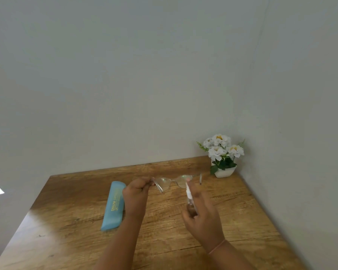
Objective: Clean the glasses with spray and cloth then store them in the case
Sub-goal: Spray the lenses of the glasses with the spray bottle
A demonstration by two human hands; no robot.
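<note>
Clear-framed glasses (175, 181) hang above the wooden table (242, 221), arms unfolded. My left hand (137, 193) pinches them at their left hinge. My right hand (202, 215) grips a small spray bottle (189, 197) with a white nozzle, whose tip sits just in front of the right lens. A light blue glasses case (113, 206) with yellow lettering lies closed on the table, left of my left hand. No cloth shows in this view.
A white pot of white flowers (222, 154) stands in the far right corner of the table, against the walls. Plain walls close off the back and right sides. The table's left edge runs diagonally toward me.
</note>
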